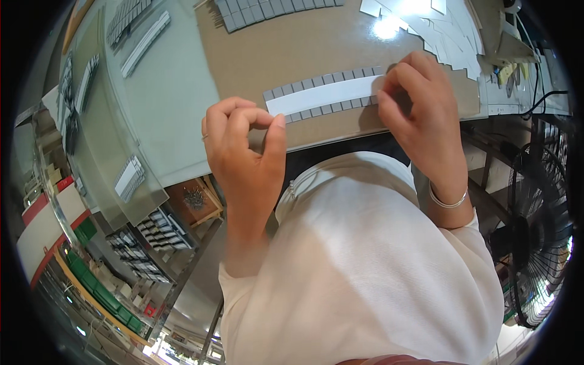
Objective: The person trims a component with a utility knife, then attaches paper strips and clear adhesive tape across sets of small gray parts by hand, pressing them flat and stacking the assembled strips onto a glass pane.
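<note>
Landmark = brown board (pixel 316 48) on the table.

Nearest: left hand (pixel 246 152) at the board's near edge, fingers curled, thumb tip pressed on the left end of a white strip (pixel 325 94). Looks like thumb against forefinger pinching that end, but the contact is partly hidden.

Right hand (pixel 420 115) at the board's near-right part, fingers bunched together and pressed onto the strip's right end; silver bracelet (pixel 447 202) on that wrist.

The strip lies flat on the board, just inside its near edge, running left-right between the hands. A row of small grey square tabs (pixel 322 79) sits along its far side, another row along its near side.

Farther: more grey tab rows (pixel 267 11) at the board's far edge. White paper pieces (pixel 450 36) piled at its far-right corner. Glass sheet (pixel 164 91) left of the board, with white strips on it. Black fan (pixel 541 225) right of and below the board.
</note>
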Tool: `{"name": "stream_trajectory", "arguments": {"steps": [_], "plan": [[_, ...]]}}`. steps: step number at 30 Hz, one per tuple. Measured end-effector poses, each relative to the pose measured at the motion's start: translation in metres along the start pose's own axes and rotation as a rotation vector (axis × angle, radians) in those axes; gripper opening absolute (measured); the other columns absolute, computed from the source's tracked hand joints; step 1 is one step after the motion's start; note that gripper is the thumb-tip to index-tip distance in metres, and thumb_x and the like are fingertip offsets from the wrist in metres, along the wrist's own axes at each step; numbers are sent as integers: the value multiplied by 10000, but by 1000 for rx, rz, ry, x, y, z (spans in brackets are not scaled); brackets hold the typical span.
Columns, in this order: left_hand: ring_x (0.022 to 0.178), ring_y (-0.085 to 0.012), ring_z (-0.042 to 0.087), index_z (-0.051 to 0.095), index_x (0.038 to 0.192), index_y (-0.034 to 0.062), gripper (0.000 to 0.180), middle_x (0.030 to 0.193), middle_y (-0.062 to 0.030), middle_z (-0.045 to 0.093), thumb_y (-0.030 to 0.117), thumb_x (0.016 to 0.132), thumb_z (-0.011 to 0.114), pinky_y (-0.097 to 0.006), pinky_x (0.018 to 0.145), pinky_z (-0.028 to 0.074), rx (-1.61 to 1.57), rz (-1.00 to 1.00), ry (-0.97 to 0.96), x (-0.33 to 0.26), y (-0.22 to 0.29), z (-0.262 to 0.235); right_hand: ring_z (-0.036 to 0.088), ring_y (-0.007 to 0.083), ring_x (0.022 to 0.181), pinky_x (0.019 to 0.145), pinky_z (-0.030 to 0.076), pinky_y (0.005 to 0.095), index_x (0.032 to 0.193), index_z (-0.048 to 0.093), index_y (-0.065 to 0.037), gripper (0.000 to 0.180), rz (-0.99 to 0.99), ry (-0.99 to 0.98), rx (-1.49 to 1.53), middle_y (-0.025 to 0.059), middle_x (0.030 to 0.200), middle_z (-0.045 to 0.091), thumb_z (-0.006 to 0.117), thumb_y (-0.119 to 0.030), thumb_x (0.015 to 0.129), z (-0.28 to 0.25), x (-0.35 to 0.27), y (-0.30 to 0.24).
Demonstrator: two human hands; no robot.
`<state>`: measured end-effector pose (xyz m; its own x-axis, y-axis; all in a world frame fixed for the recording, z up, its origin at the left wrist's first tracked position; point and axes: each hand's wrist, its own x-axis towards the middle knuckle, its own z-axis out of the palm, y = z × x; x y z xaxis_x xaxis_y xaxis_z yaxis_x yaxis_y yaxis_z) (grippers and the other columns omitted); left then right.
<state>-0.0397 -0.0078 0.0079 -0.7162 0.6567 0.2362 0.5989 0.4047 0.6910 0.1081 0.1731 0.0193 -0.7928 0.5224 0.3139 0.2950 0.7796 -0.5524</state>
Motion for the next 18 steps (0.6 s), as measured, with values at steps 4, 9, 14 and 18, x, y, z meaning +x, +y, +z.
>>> {"name": "stream_trajectory", "arguments": {"steps": [4, 9, 14, 18], "plan": [[943, -282, 552, 619, 799, 81, 138, 980, -82, 583, 89, 765, 753, -391, 810, 451, 26, 3, -8, 2, 3, 2, 495, 282, 747, 664, 391, 390, 746, 538, -57, 149, -49, 4, -73, 72, 769, 494, 681, -16, 731, 0, 0, 1], [941, -289, 561, 625, 881, 105, 211, 987, -75, 579, 118, 738, 779, -384, 791, 459, 230, 34, 11, 1, 8, 4, 501, 282, 763, 673, 417, 389, 791, 531, -61, 204, -45, 54, -206, 83, 814, 501, 700, 12, 704, -1, -6, 3], [1011, -283, 571, 671, 1015, 126, 232, 1086, -75, 593, 95, 794, 735, -390, 854, 443, 227, 200, 77, -2, 6, 6, 556, 291, 907, 761, 459, 382, 965, 626, -50, 264, -92, 97, -256, 98, 969, 589, 691, 45, 727, -26, -23, 25], [1215, -276, 514, 696, 1178, 220, 389, 1317, -78, 573, 215, 794, 760, -435, 1038, 333, 319, 478, -21, -8, 25, 23, 442, 334, 1335, 1101, 318, 500, 1313, 631, -163, 443, -213, -122, -303, 122, 1428, 508, 582, -433, 965, -35, -34, 22]]}}
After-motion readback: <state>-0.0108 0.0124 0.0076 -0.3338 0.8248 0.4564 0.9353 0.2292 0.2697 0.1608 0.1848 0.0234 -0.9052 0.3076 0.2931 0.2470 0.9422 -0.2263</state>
